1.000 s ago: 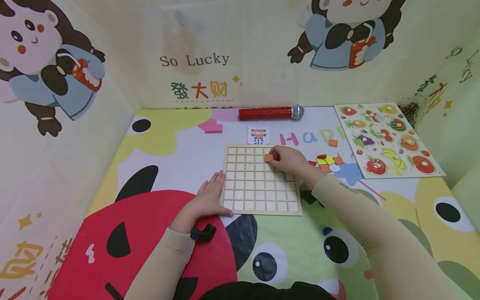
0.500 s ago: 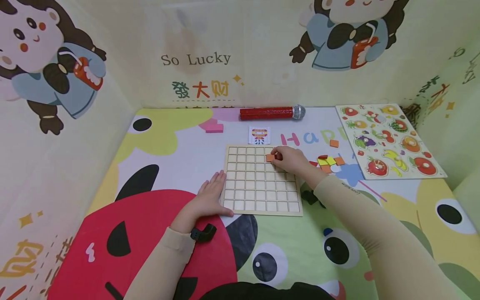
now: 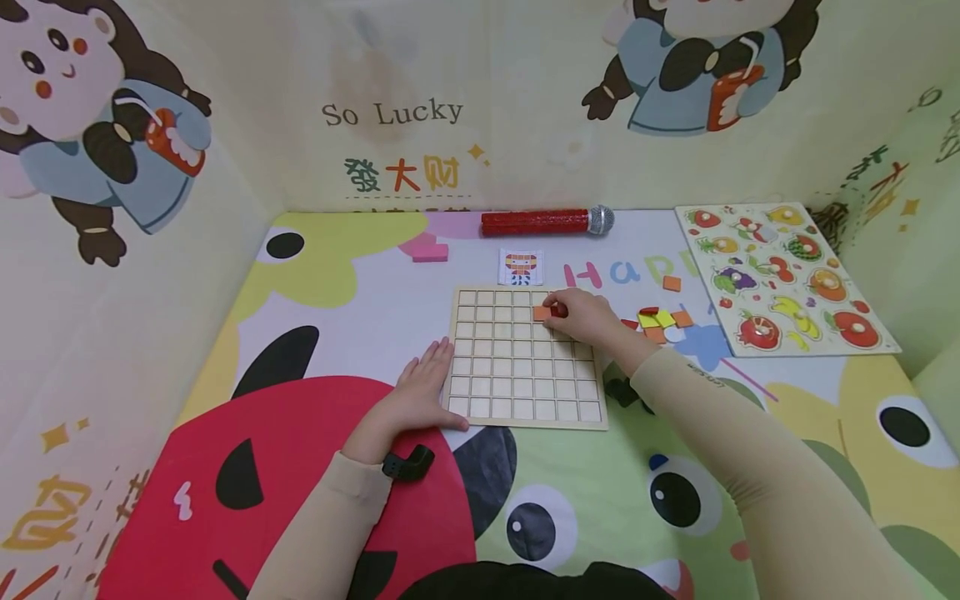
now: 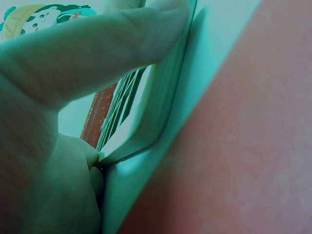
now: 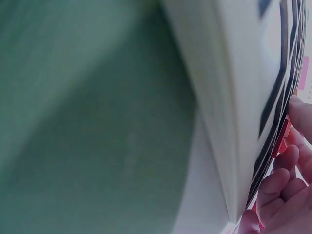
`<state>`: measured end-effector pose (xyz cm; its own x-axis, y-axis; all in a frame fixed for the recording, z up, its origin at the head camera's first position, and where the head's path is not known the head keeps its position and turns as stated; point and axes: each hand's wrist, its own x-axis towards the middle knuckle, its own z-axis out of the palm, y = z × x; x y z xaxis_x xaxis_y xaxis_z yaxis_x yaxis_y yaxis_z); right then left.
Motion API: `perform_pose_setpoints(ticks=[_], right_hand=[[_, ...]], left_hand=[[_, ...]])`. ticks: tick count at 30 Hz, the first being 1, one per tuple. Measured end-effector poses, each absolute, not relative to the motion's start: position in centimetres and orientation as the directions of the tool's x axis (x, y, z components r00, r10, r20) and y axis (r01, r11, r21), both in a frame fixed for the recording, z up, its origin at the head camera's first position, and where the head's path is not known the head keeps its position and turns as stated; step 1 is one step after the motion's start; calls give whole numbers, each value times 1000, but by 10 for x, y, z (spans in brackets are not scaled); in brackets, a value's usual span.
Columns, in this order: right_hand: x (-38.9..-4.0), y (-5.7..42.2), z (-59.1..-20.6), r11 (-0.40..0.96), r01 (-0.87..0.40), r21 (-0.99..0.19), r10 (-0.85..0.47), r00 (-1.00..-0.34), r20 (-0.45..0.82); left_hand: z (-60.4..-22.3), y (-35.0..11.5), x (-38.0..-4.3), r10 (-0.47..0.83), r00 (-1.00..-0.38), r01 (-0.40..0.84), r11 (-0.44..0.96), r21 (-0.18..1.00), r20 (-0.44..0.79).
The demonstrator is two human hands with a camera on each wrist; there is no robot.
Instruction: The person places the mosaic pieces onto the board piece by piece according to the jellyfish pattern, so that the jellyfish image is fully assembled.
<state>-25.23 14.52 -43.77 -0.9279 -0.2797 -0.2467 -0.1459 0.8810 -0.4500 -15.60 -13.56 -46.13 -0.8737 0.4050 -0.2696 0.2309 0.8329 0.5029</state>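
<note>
The square wooden grid board (image 3: pixel 525 422) lies on the patterned cloth. My left hand (image 3: pixel 423 390) rests along its left edge, fingers extended and thumb at the near corner; in the left wrist view the thumb (image 4: pixel 122 44) lies over the board's side (image 4: pixel 146 122). Near the top of the grid is an orange square tile (image 3: pixel 542 313). Right beside that tile, my right hand (image 3: pixel 581 317) pinches a small red piece (image 3: pixel 558 311), mostly hidden by the fingers. The right wrist view shows the red piece between thumb and curled fingers (image 5: pixel 273 187), close over the grid.
Several loose orange, yellow and red tiles (image 3: pixel 663 321) lie right of the board. Beyond it are a small pattern card (image 3: pixel 521 267) and a red microphone (image 3: pixel 540 222). A fruit puzzle board (image 3: pixel 787 279) stands at the back right, a pink block (image 3: pixel 431 253) at the back left.
The head view has shifted slightly. Both hands keep nearly the same places on the board, and the orange tile stays by the right fingertips.
</note>
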Motion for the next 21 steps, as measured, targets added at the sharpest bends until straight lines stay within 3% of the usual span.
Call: perform_pose_setpoints(ticks=[13, 21], right_hand=[[-252, 146, -437, 885, -172, -432, -291, -929, -228], [-253, 163, -429, 842, -78, -533, -223, -951, -214]], left_hand=[[-460, -136, -156, 411, -868, 234, 834, 499, -278], [-461, -136, -157, 406, -868, 231, 839, 494, -285]])
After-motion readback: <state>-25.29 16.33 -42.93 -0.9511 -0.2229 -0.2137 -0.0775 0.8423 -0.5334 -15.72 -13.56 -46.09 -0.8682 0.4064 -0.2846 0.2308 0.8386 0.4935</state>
